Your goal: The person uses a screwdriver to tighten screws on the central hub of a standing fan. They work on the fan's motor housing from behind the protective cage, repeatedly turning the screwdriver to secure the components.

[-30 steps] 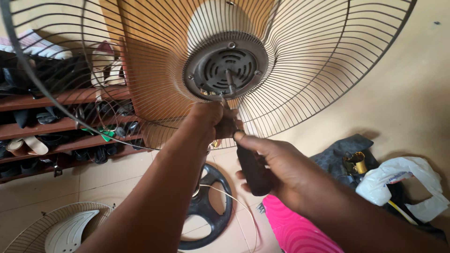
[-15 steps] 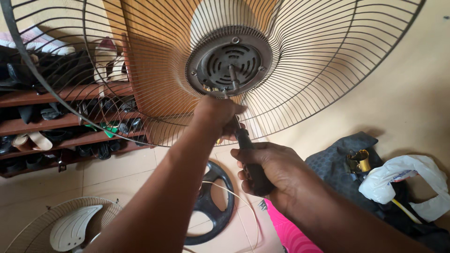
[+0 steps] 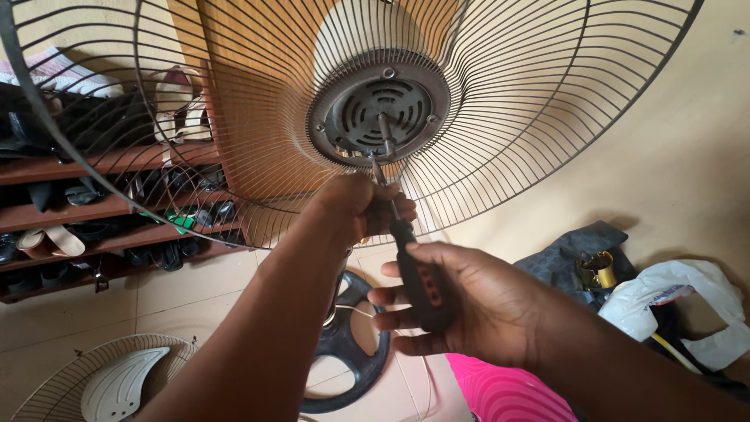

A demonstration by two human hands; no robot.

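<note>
Screwdriver point(image 3: 406, 250) now points up at the motor hub point(image 3: 379, 109) of the rear fan guard point(image 3: 547, 101), tip near the hub's 6 o'clock edge; exact contact with a screw is too small to tell. Half a second ago it sat lower and more tilted; the shaft has since lined up steeper toward the hub, so the tool looks closer to engaging. Right hand point(image 3: 461, 309) wraps closed around the black handle. Left hand point(image 3: 363, 207) has stayed just under the hub, fingers curled at the shaft near its tip, steadying it. Outward: black round fan base point(image 3: 351, 359) on the floor at 6 o'clock, front guard with blade point(image 3: 101, 383) at 8 o'clock, shoe rack point(image 3: 86, 195) at 9 o'clock, white plastic bag point(image 3: 680, 301) at 4 o'clock, pink item point(image 3: 508, 395) at 5 o'clock.
</note>
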